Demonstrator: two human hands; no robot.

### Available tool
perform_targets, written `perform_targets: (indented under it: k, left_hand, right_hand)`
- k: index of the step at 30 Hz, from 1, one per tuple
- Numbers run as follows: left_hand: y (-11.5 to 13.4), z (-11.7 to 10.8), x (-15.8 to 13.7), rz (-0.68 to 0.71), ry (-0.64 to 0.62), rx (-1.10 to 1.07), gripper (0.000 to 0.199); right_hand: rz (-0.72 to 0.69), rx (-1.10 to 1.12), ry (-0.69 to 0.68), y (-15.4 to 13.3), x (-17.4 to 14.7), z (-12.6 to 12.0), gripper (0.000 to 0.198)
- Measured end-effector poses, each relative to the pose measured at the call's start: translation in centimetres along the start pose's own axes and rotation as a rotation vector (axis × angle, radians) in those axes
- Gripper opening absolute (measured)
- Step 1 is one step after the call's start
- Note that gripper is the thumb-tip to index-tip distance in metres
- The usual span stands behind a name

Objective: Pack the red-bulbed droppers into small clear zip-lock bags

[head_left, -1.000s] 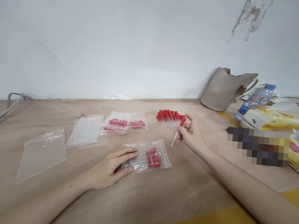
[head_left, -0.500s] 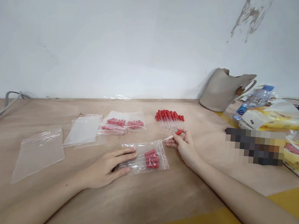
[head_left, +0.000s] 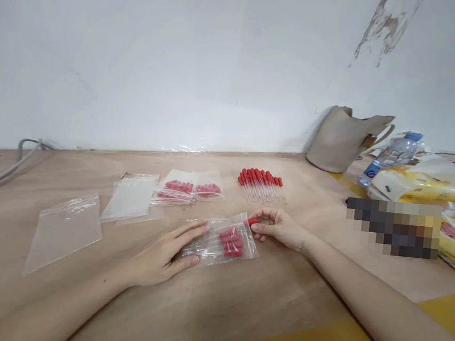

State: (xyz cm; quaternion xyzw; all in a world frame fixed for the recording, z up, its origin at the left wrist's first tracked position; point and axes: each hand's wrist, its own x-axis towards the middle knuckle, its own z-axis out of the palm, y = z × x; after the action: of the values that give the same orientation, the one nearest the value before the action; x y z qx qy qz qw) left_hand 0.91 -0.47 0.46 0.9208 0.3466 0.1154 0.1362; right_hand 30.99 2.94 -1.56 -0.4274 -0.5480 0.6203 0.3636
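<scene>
Brown tabletop (head_left: 181, 316) — left hand (head_left: 165, 255) spread over one bag (head_left: 213, 237) of four droppers (head_left: 232, 242) — right hand (head_left: 280, 230) pinching one dropper (head_left: 252, 221).

The working bag (head_left: 251, 243) lies mid-table, droppers (head_left: 231, 243) inside, left hand (head_left: 169, 256) on its left end, right hand (head_left: 272, 227) at its right with another dropper (head_left: 252, 221) between the fingers. Behind the right hand sits the dropper pile (head_left: 260, 182); leftward of that come filled bags (head_left: 204, 180), stacked bags (head_left: 130, 198), then a lone bag (head_left: 66, 235). Rear right, a bottle (head_left: 393, 157) stands behind a tissue pack (head_left: 423, 181).
</scene>
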Motion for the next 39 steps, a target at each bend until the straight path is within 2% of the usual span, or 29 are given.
perform_targets:
  k: [3, 7, 9, 15, 18, 20, 22, 24, 26, 28, 30, 32, 35, 39]
  left_hand:
    - [0.1, 0.0, 0.0, 0.0, -0.001, -0.009, 0.051]
    - [0.0, 0.0, 0.0, 0.017, 0.0, -0.018, 0.051]
    - [-0.1, 0.0, 0.0, 0.027, 0.005, -0.021, 0.051]
    - [-0.1, 0.1, 0.0, 0.024, 0.023, -0.012, 0.048]
    - [0.0, 0.1, 0.0, 0.017, 0.023, -0.014, 0.049]
    - [0.0, 0.1, 0.0, 0.018, 0.02, -0.017, 0.049]
    - [-0.1, 0.2, 0.0, 0.021, 0.02, -0.019, 0.049]
    - [-0.1, 0.3, 0.0, 0.027, 0.019, -0.024, 0.048]
    - [-0.1, 0.3, 0.0, 0.033, 0.018, -0.029, 0.048]
    - [-0.1, 0.3, 0.0, 0.038, 0.015, -0.032, 0.048]
    - [-0.1, 0.3, 0.1, 0.041, 0.018, -0.033, 0.048]
    - [-0.1, 0.3, 0.1, 0.041, 0.021, -0.034, 0.047]
    - [-0.1, 0.4, 0.0, 0.047, 0.031, -0.052, 0.048]
    - [-0.2, 0.5, -0.2, 0.033, 0.059, -0.061, 0.049]
  right_hand:
    - [0.025, -0.069, 0.043, -0.3, 0.3, 0.8, 0.036]
    - [-0.019, -0.153, -0.008, -0.7, 0.2, 1.7, 0.035]
    - [-0.042, -0.164, 0.008, -0.8, 0.1, 2.1, 0.032]
    - [-0.085, -0.134, 0.218, -0.1, 0.7, 3.4, 0.026]
    - [-0.178, -0.236, 0.332, 0.5, 0.9, 3.9, 0.021]
    - [-0.245, -0.305, 0.285, 0.6, 0.9, 4.1, 0.017]
    - [-0.291, -0.307, 0.115, 0.3, 0.8, 3.9, 0.016]
    - [-0.264, -0.264, -0.021, -0.2, 0.6, 3.5, 0.014]
    - [-0.148, -0.205, 0.032, -0.7, 0.4, 2.9, 0.017]
    - [-0.023, -0.134, 0.189, -1.0, 0.2, 2.6, 0.024]
    - [0.024, -0.106, 0.262, -1.1, 0.0, 2.9, 0.033]
    - [0.001, -0.104, 0.146, -1.0, -0.3, 3.6, 0.037]
    - [-0.038, -0.065, -0.05, -1.0, -0.7, 4.4, 0.028]
    - [0.038, 0.047, -0.069, -2.0, -1.4, 2.9, 0.026]
